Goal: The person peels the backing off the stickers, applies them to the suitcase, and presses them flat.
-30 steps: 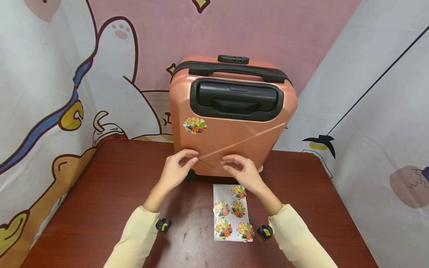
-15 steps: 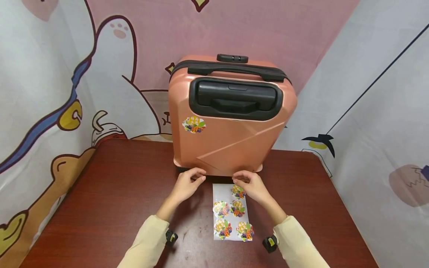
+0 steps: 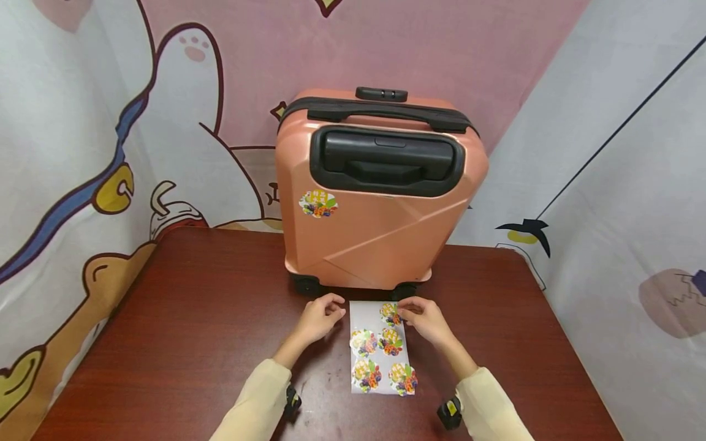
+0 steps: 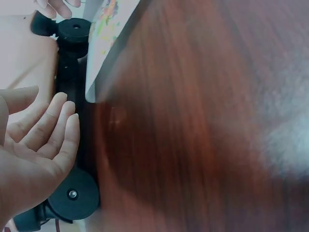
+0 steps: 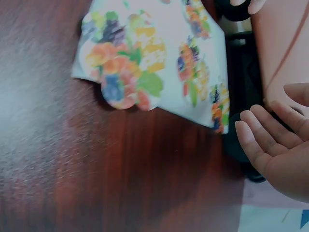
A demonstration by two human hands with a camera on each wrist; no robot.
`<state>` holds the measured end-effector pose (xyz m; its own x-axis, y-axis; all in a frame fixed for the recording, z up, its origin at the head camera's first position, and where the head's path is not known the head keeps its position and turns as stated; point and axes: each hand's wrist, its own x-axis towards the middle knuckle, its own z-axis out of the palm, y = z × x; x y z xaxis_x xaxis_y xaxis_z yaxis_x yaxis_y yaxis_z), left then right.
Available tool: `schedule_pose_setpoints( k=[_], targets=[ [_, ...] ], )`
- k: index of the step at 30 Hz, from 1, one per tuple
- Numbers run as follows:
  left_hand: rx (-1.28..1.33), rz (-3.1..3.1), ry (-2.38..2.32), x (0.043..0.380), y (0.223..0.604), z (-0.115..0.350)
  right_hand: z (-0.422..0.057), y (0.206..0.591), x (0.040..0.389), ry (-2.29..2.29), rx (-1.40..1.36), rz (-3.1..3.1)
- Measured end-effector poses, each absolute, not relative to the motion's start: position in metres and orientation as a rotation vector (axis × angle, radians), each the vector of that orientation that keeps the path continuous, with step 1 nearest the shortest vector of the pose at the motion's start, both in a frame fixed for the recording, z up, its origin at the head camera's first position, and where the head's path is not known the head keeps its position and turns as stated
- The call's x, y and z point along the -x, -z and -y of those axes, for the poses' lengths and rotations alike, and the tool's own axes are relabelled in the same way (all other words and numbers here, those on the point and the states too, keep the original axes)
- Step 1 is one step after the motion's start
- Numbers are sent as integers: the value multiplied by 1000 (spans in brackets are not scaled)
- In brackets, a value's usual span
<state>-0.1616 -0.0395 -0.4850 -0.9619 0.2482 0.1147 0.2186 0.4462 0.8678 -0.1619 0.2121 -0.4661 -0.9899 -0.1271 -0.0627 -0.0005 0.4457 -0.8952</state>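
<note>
In the head view, both your hands have come down from the suitcase (image 3: 380,236) since the earlier frames, off its front face and then its bottom edge; its wheels (image 3: 307,285) are now uncovered. Your left hand (image 3: 318,320) is just beside the far left corner of the white sticker sheet (image 3: 365,312), your right hand (image 3: 427,320) at its far right corner, fingertips next to the farthest sticker (image 3: 390,314); you cannot tell there whether they touch. The sheet lies between the suitcase and the near edge of the table (image 3: 209,331), with the same five scallop-edged fruit stickers as before, and the single sticker (image 3: 318,204) on the suitcase is unchanged. The suitcase stands toward the table's far edge, a glossy salmon-pink shell with angular ridges, rounded corners and a smooth black handle recess (image 3: 387,160). The tabletop is reddish-brown wood grain, shiny near you. In the left wrist view, your left fingers are loosely bent, thumb held apart from them, near a round black wheel with a metal bolt. In the right wrist view, your right fingers are likewise softly curved, thumb apart, beside the thin, smooth sheet's corner.
</note>
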Motion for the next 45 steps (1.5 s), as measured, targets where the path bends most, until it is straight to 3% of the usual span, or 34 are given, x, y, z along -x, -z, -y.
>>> schedule_pose_setpoints(
  k=[22, 45],
  targets=[
    [-339, -2648, -1449, 162, 508, 20, -225, 500, 163, 1594, -84, -2552],
    [-326, -2630, -1461, 161, 507, 18, -223, 504, 164, 1593, -99, -2536]
  ],
)
